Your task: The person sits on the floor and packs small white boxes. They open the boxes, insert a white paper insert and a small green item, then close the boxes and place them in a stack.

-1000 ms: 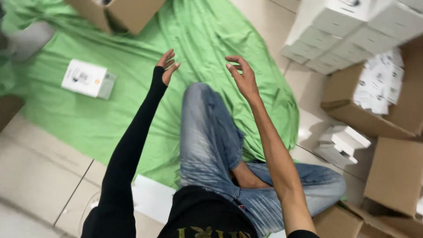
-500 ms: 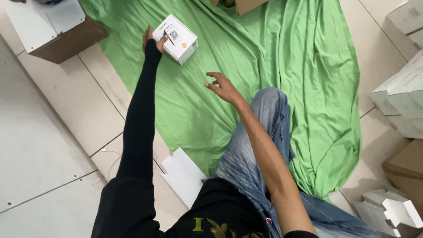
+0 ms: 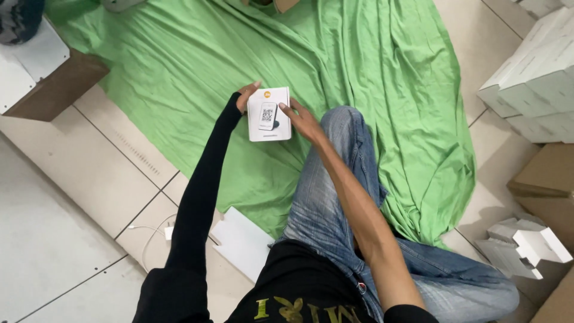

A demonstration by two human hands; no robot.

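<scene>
Above the green cloth (image 3: pixel 179 78) spread over the tiled floor (image 3: pixel 66 179), a small white box (image 3: pixel 269 113) is held between both hands, just ahead of the raised knee in blue jeans (image 3: pixel 335 179). The box is kept face up, a dark square pattern showing on its top. The left hand (image 3: pixel 246 96), at the end of a long black sleeve (image 3: pixel 200 197), is pressed to the box's left edge, its fingers closed on that side. The right hand (image 3: pixel 302 119) is laid against the box's right edge, the fingers (image 3: pixel 286 107) curled over the rim and clamped on it. To the left, an open brown carton (image 3: pixel 54 81) with white flaps is seen on the tiles. At the right edge, a stack of white boxes (image 3: pixel 538 72) is piled, and folded white cartons (image 3: pixel 526 248) are lying near a brown cardboard box (image 3: pixel 547 179). A flat white sheet (image 3: pixel 242 242) and a thin white cable (image 3: pixel 149 230) are lying on the floor beside the left arm.
</scene>
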